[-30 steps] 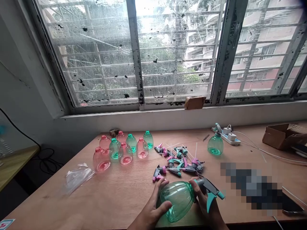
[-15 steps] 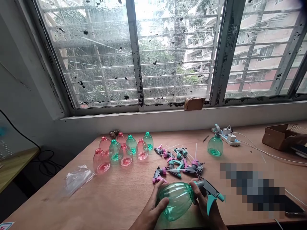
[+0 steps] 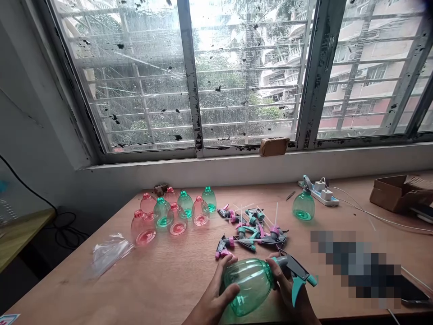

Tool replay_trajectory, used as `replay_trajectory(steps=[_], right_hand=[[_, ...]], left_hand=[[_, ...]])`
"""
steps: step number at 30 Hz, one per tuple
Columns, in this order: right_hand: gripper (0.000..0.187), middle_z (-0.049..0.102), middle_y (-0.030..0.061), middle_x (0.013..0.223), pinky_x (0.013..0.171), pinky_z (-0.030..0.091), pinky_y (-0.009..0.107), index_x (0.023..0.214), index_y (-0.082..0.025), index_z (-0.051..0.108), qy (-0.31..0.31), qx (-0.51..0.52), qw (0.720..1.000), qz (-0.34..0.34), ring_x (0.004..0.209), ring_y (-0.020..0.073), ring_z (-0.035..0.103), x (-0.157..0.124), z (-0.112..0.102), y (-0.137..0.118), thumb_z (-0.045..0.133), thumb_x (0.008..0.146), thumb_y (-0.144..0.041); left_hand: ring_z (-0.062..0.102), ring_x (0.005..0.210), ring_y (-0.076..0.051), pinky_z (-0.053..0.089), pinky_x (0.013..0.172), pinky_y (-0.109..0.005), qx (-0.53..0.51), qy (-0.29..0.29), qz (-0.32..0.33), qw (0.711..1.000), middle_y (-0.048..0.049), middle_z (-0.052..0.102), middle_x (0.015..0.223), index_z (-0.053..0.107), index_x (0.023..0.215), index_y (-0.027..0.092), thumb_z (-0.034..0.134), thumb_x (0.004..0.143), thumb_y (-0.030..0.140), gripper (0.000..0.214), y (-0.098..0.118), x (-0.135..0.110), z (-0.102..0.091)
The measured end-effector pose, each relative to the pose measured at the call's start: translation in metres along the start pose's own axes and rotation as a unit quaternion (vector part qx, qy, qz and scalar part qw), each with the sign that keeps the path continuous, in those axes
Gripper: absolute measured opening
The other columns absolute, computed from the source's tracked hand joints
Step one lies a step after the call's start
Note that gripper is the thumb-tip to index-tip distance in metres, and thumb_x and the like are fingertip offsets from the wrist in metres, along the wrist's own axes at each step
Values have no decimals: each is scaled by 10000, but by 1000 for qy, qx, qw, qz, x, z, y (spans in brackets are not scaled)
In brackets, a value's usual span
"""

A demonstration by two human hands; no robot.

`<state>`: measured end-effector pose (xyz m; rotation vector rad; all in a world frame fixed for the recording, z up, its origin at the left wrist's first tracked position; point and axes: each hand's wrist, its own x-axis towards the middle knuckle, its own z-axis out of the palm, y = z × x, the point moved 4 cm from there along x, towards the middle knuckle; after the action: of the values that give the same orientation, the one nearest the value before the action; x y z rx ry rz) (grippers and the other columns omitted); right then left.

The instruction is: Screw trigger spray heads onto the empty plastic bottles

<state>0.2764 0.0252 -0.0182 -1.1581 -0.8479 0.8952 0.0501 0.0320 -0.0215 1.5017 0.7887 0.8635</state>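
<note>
Worktop [image 3: 162,284], brown, wood-grained. Left: plastic bag [image 3: 111,255], clear, crumpled; red bottles [image 3: 177,220], five, upright; green bottles [image 3: 163,213], three, upright. Centre: spray heads [image 3: 250,230], loose heap. Right: spray bottle [image 3: 303,208], green, upright; power strip [image 3: 332,201], white; carton [image 3: 385,196], brown, open.

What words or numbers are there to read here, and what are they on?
None can be read.
Card at the bottom left: its marks are cut off and too small.
Pixelated dark thing: too blurred.
Held green bottle: no lettering that I can see.
</note>
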Motion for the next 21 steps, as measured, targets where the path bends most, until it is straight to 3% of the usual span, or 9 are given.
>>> replay_trajectory(steps=[3, 7, 9, 11, 13, 14, 18, 21], right_hand=[[530, 530, -37, 548, 428, 427, 301, 720, -220, 677, -14, 12, 1000, 11, 471, 167, 477, -1, 1, -3, 867, 586, -696], [514, 494, -46, 535, 459, 407, 299, 675, -227, 636, -30, 24, 999, 11, 480, 155, 451, -3, 4, -12, 852, 631, -691], [517, 497, -45, 544, 462, 407, 302, 702, -223, 646, -31, 28, 999, 13, 487, 157, 449, -3, 5, -13, 855, 628, -690], [549, 491, -47, 548, 449, 404, 302, 740, -224, 654, -24, 32, 999, 16, 486, 160, 445, -3, 5, -11, 850, 602, -718], [573, 496, -46, 555, 440, 408, 300, 752, -228, 647, -20, 33, 999, 20, 488, 162, 448, -3, 5, -9, 853, 577, -733], [573, 501, -45, 558, 442, 414, 299, 756, -229, 643, -21, 33, 999, 22, 489, 162, 453, -3, 5, -8, 860, 573, -726], [538, 511, -48, 565, 463, 425, 291, 763, -225, 641, -31, 30, 999, 24, 499, 157, 468, -3, 3, -10, 887, 595, -672], [534, 478, -52, 544, 464, 409, 288, 696, -224, 613, -25, 24, 999, 22, 493, 150, 454, -4, 2, -14, 864, 621, -690]], left_hand=[[309, 1554, -420, 222, 1288, -552, 48, -6, 5, 999, -205, 348, 1667, 240, 1602, 236, 897, 692, 615, 1185, -2, 1, 6], [150, 1601, -428, 132, 1306, -575, 131, 13, 6, 991, -180, 233, 1722, 112, 1645, 279, 984, 607, 518, 1377, 3, -1, 10], [159, 1600, -420, 126, 1307, -572, 87, 9, 10, 996, -179, 245, 1717, 138, 1644, 273, 914, 646, 651, 1319, 5, -2, 8], [213, 1591, -393, 153, 1303, -564, 31, 12, 12, 999, -183, 302, 1690, 214, 1628, 250, 708, 802, 768, 1093, 8, -2, 4], [267, 1575, -375, 186, 1294, -564, 3, 22, 14, 1000, -185, 357, 1660, 270, 1609, 239, 549, 915, 767, 915, 9, -1, 1], [284, 1569, -376, 196, 1291, -566, 0, 24, 15, 1000, -184, 370, 1652, 274, 1608, 242, 560, 919, 753, 904, 10, 0, 1], [221, 1591, -395, 154, 1307, -566, 65, 18, 8, 998, -173, 301, 1694, 171, 1644, 277, 874, 760, 582, 1170, 11, -2, 9], [133, 1609, -413, 89, 1315, -576, 140, 26, -4, 990, -166, 250, 1720, 155, 1652, 287, 985, 646, 463, 1316, 11, -4, 13]])
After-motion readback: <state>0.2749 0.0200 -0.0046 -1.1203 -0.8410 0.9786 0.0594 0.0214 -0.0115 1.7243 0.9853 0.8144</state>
